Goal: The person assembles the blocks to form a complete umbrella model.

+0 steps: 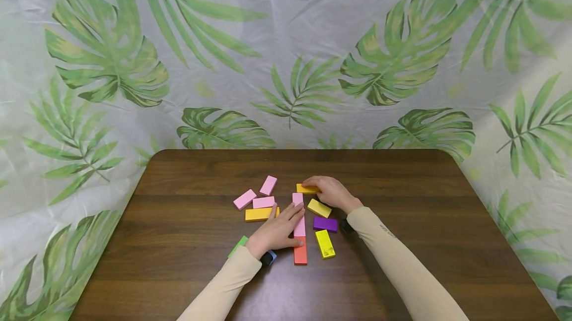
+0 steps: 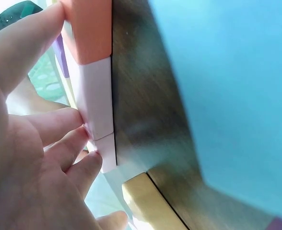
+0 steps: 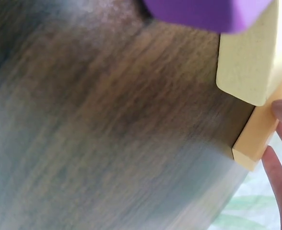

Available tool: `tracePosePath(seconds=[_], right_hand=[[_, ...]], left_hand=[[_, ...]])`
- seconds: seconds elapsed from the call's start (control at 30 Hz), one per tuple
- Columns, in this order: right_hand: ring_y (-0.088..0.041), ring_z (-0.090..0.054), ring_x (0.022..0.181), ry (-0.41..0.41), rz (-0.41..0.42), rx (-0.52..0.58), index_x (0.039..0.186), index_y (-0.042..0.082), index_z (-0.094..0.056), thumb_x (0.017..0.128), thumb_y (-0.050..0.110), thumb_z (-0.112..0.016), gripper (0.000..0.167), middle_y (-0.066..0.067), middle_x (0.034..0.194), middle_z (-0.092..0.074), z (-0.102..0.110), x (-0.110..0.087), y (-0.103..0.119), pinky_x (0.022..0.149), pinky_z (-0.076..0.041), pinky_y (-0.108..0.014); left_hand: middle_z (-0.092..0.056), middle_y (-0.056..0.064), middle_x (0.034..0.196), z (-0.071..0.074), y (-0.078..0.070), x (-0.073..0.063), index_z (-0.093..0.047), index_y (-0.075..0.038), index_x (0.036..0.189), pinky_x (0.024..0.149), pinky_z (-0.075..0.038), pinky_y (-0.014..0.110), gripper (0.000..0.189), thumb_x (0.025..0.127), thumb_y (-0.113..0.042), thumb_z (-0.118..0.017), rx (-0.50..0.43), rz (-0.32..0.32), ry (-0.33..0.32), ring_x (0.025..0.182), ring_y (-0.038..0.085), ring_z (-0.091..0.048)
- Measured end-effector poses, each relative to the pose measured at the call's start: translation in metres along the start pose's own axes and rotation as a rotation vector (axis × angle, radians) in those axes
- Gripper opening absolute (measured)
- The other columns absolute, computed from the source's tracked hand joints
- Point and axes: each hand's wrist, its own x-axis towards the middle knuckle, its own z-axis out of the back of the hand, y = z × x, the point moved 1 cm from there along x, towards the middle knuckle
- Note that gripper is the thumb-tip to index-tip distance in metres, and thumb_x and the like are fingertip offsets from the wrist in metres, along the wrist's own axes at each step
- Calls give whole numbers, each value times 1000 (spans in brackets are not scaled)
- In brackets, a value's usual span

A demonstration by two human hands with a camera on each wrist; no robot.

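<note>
A red block (image 1: 300,256) and two pink blocks (image 1: 299,227) lie end to end in a straight column on the table. My left hand (image 1: 278,229) spreads along that column, thumb on the red block and fingertips on the pink ones. At the column's far end, my right hand (image 1: 334,193) pinches an orange block (image 1: 301,189) lying crosswise. The right wrist view shows the thumb on one face of this orange block (image 3: 256,136) and a finger at another. Right beside it is a pale yellow block (image 1: 319,208).
Right of the column lie a purple block (image 1: 325,224) and a bright yellow block (image 1: 325,244). Left of it are another orange block (image 1: 258,215) and several pink blocks (image 1: 245,199). A green block (image 1: 238,246) and a blue block (image 1: 272,257) show partly beside my left wrist.
</note>
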Motion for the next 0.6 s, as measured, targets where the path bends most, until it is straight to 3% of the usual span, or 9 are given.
tracePosePath(seconds=[0.3,0.6], right_hand=[[-26,-54,118,-42,11,-22,123,8,-66,84,-9,-60,43,-7,125,-61,-2,-1,0,100,-40,-44],[-24,-56,113,-50,-28,-22,124,10,-65,87,-3,-63,40,-6,122,-62,-4,-4,2,97,-43,-43]], left_hand=[[-23,8,156,3,-2,-1,-35,-4,148,109,-9,60,79,88,-44,-66,-21,5,12,143,27,-20],[-23,8,156,3,-2,-1,-35,-4,148,110,-9,60,78,88,-44,-66,-28,12,21,143,26,-19]])
